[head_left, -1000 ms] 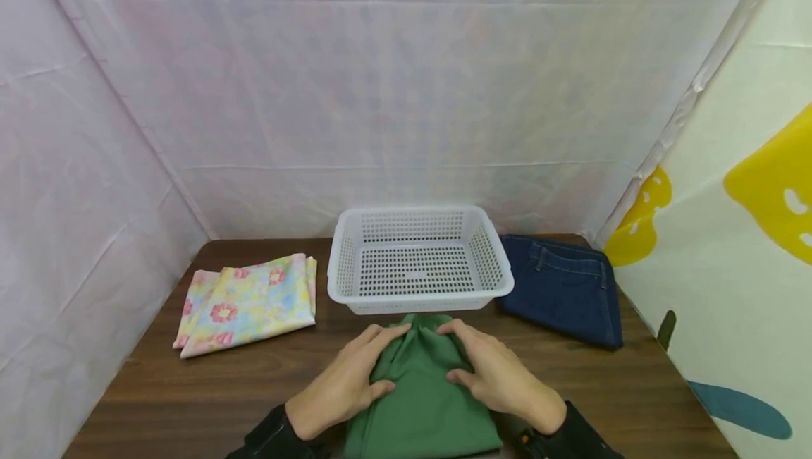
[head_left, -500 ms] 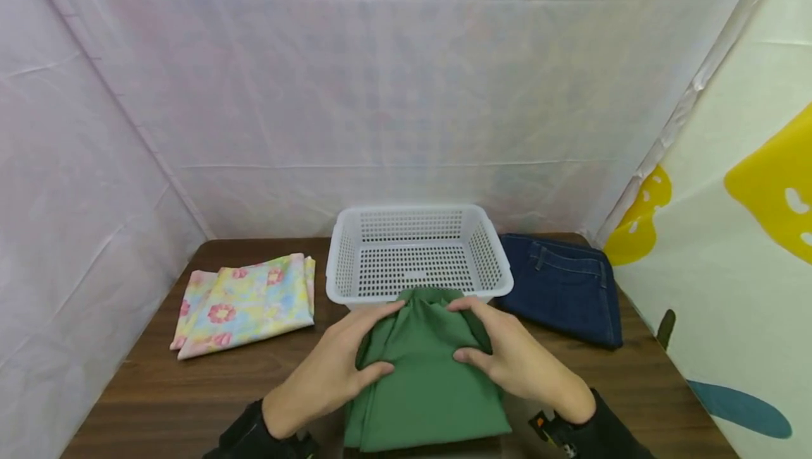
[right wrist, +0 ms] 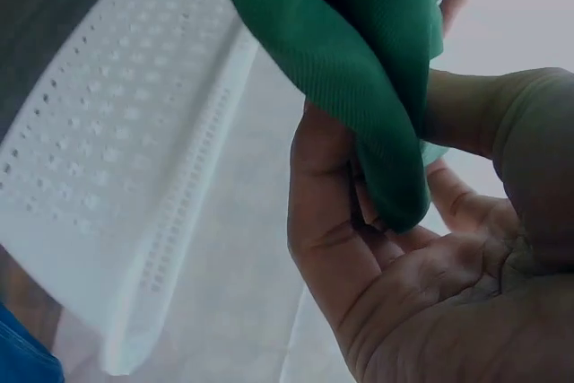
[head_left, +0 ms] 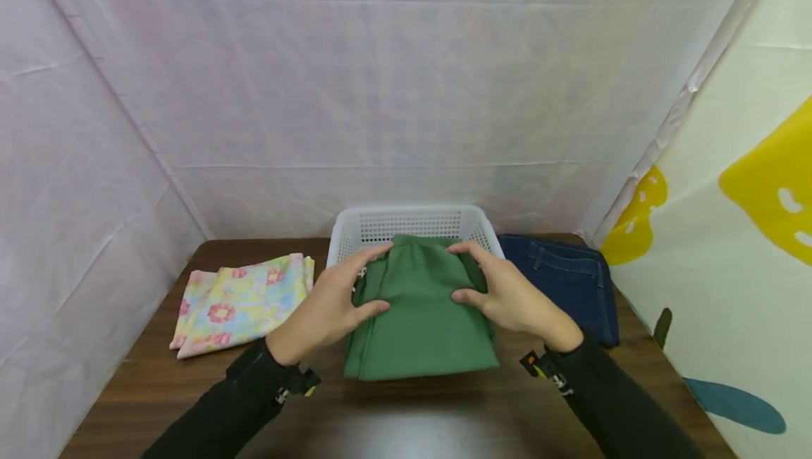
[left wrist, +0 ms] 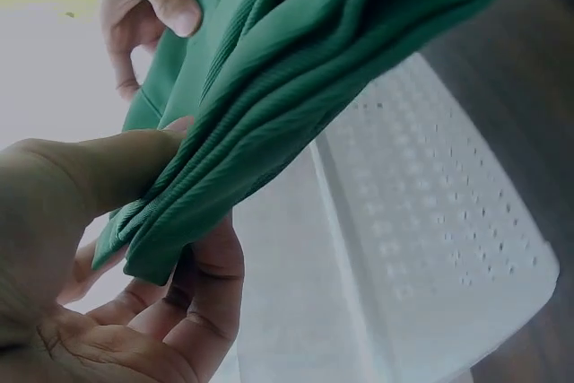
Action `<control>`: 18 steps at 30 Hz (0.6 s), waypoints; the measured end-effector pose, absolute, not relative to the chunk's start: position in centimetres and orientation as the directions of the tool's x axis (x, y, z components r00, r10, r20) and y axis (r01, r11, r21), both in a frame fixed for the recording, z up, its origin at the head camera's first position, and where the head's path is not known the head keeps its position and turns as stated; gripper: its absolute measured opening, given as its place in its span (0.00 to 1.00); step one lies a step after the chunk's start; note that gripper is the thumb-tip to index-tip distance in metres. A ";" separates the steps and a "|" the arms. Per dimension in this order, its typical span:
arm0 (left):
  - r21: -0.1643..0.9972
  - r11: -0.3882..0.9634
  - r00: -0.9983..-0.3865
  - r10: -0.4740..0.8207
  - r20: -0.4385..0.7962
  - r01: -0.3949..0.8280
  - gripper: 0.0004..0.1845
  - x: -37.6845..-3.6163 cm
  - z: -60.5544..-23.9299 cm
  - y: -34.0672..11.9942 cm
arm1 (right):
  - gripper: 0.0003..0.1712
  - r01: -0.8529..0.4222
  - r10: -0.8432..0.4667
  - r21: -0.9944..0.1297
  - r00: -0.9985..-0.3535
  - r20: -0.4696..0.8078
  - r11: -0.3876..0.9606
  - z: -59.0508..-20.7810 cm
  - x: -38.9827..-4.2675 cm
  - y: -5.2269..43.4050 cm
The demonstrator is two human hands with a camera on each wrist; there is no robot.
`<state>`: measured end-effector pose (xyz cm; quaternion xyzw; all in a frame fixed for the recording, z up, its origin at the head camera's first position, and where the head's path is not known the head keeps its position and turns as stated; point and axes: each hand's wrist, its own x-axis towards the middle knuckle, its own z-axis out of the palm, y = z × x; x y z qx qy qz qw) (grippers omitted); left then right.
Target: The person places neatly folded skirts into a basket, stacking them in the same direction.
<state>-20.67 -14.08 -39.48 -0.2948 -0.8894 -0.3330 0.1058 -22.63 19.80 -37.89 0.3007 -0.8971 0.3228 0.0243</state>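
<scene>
A folded green garment [head_left: 425, 311], gathered along its far edge, is held up between my two hands. My left hand [head_left: 336, 304] grips its left side, thumb on top; in the left wrist view the fingers curl beneath the stacked layers [left wrist: 242, 123]. On the opposite side my right hand [head_left: 507, 293] pinches the cloth, and the right wrist view shows the fingers under a rounded fold [right wrist: 386, 132]. Behind and partly covered by the garment stands a white perforated plastic basket [head_left: 412, 218]. The garment's far part overlaps the basket's opening in the head view.
Left on the brown wooden table [head_left: 209, 402] lies a folded floral cloth [head_left: 244, 304] in yellow, blue and pink. Folded dark blue jeans [head_left: 564, 283] lie to the basket's right. Pale fabric walls [head_left: 406, 92] enclose the table at the back and sides.
Both hands have lifted the green garment off the table and carried it forward, from in front of the basket to over its near rim. The basket, floral cloth and jeans stay put.
</scene>
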 end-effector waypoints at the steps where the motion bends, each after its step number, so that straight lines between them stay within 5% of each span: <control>1: 0.531 0.610 -0.808 0.451 0.378 0.589 0.54 -21.2 -39.2 -14.1 | 0.42 -0.551 -0.522 -0.559 -0.821 0.232 0.619 -37.6 -23.1 19.8; 18: 0.552 0.650 -0.851 0.436 0.292 0.522 0.54 -30.0 -35.6 -13.7 | 0.45 -0.490 -0.507 -0.522 -0.853 0.122 0.698 -33.1 -32.1 18.3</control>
